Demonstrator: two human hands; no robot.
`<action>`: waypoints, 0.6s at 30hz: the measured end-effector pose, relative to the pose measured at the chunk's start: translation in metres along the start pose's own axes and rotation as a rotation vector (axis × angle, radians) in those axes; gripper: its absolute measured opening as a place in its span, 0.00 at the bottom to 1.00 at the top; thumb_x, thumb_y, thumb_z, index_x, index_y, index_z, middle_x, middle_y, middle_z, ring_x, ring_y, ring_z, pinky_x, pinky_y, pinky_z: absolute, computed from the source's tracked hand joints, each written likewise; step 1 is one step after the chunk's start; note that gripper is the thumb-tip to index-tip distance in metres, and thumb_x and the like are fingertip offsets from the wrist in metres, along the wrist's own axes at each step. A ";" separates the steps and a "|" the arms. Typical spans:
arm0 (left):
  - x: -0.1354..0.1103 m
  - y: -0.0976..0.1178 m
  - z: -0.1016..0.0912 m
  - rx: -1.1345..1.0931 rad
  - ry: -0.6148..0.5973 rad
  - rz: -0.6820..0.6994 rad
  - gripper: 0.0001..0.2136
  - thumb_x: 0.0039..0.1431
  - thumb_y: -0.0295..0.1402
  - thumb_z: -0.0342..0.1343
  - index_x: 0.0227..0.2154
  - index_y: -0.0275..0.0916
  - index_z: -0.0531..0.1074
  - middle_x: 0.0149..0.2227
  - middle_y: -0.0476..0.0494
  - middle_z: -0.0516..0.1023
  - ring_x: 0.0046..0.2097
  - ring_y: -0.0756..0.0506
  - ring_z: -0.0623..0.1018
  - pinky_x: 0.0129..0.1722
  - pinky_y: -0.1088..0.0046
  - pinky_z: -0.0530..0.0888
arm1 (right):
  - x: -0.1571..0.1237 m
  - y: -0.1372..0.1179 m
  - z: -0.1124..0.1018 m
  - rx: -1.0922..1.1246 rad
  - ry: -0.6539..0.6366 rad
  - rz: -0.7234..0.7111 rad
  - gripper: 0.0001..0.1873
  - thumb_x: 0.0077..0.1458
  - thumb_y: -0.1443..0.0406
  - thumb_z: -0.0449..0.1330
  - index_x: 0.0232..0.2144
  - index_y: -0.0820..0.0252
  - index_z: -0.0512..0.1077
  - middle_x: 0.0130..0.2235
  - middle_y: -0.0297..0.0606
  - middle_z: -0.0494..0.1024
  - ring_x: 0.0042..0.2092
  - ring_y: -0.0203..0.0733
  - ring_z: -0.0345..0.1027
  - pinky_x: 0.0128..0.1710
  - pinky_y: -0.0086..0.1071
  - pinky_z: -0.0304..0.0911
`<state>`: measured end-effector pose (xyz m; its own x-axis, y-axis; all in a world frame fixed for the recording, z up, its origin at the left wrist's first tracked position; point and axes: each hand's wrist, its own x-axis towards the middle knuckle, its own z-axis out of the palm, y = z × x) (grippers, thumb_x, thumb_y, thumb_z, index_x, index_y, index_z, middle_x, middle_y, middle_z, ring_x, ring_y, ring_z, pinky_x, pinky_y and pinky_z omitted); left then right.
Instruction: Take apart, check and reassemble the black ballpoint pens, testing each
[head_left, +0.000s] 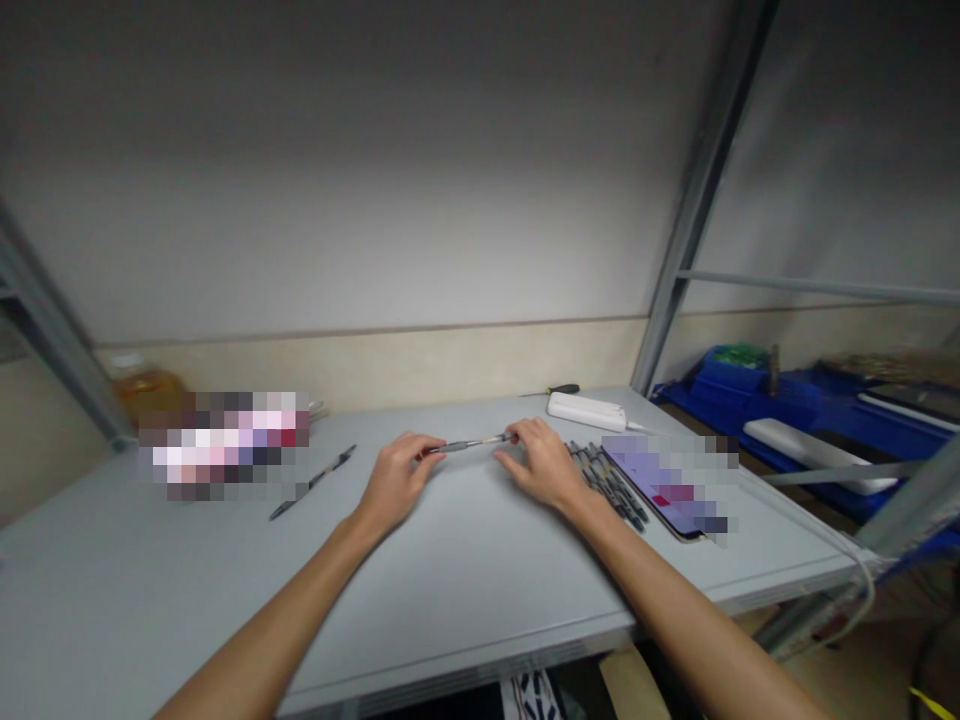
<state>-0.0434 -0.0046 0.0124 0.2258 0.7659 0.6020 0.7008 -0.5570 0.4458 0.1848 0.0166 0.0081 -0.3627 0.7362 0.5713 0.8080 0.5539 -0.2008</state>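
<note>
A slim grey-and-black pen is held level between my two hands, just above the tabletop. My left hand pinches its left end between thumb and fingers. At the other end, the fingers of my right hand are closed on the pen, with the thumb a little apart below. Beside my right wrist lies a row of several similar pens, partly hidden by the hand. One more pen lies slantwise on the table to the left of my left hand.
Right of the pens lies a phone, its screen partly blurred. Behind stand a white power strip and a screwdriver. A bottle of amber liquid is at the back left, near a pixelated item. Blue bins sit beyond the metal frame.
</note>
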 end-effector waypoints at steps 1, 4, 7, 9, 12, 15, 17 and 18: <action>0.000 0.002 0.002 -0.002 -0.011 0.013 0.09 0.57 0.33 0.50 0.35 0.37 0.73 0.32 0.44 0.76 0.34 0.48 0.73 0.38 0.72 0.69 | 0.000 -0.005 -0.001 -0.075 -0.015 -0.001 0.14 0.54 0.60 0.54 0.40 0.63 0.67 0.39 0.44 0.72 0.42 0.45 0.61 0.42 0.34 0.53; -0.001 0.009 0.009 0.020 -0.065 0.073 0.09 0.59 0.33 0.47 0.35 0.37 0.72 0.33 0.43 0.76 0.37 0.47 0.72 0.40 0.71 0.69 | 0.002 -0.021 -0.001 -0.240 -0.091 -0.025 0.12 0.57 0.64 0.50 0.40 0.61 0.68 0.40 0.46 0.72 0.45 0.47 0.61 0.42 0.36 0.51; -0.001 0.016 0.012 0.199 -0.090 0.142 0.12 0.61 0.32 0.43 0.39 0.36 0.70 0.37 0.40 0.75 0.41 0.45 0.71 0.43 0.66 0.67 | 0.002 -0.033 0.003 -0.265 -0.219 0.026 0.14 0.59 0.64 0.45 0.37 0.61 0.69 0.35 0.44 0.74 0.38 0.43 0.66 0.37 0.33 0.54; -0.002 0.021 0.013 0.417 -0.111 0.201 0.13 0.60 0.28 0.43 0.44 0.36 0.68 0.43 0.37 0.73 0.47 0.42 0.68 0.47 0.60 0.63 | 0.003 -0.035 0.006 -0.230 -0.268 0.106 0.15 0.59 0.62 0.44 0.36 0.60 0.70 0.32 0.43 0.75 0.33 0.41 0.67 0.32 0.31 0.54; -0.003 0.030 0.018 0.648 -0.185 0.318 0.19 0.54 0.22 0.45 0.50 0.39 0.62 0.51 0.36 0.67 0.53 0.40 0.63 0.51 0.55 0.56 | 0.005 -0.035 0.010 -0.076 -0.328 0.204 0.16 0.57 0.61 0.48 0.29 0.62 0.73 0.28 0.40 0.75 0.29 0.38 0.65 0.26 0.28 0.51; -0.003 0.035 0.024 0.744 -0.224 0.342 0.15 0.53 0.22 0.45 0.44 0.38 0.66 0.43 0.37 0.70 0.47 0.40 0.67 0.48 0.57 0.58 | 0.010 -0.038 0.008 0.193 -0.491 0.255 0.16 0.53 0.62 0.52 0.22 0.65 0.73 0.21 0.35 0.71 0.25 0.34 0.62 0.22 0.25 0.48; -0.003 0.037 0.027 0.778 -0.233 0.312 0.10 0.54 0.23 0.44 0.37 0.37 0.67 0.37 0.39 0.71 0.42 0.40 0.69 0.42 0.59 0.62 | 0.012 -0.044 0.006 0.253 -0.571 0.294 0.16 0.51 0.62 0.53 0.21 0.66 0.74 0.20 0.35 0.71 0.24 0.34 0.62 0.21 0.25 0.48; -0.003 0.037 0.028 0.791 -0.232 0.286 0.09 0.55 0.23 0.43 0.34 0.36 0.67 0.35 0.39 0.71 0.40 0.40 0.70 0.39 0.61 0.63 | 0.013 -0.048 0.005 0.218 -0.574 0.321 0.15 0.50 0.62 0.53 0.22 0.66 0.75 0.21 0.37 0.73 0.25 0.35 0.64 0.21 0.25 0.49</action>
<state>0.0009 -0.0186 0.0085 0.5367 0.7246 0.4324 0.8410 -0.4173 -0.3444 0.1392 0.0013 0.0209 -0.3583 0.9326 -0.0425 0.8265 0.2957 -0.4791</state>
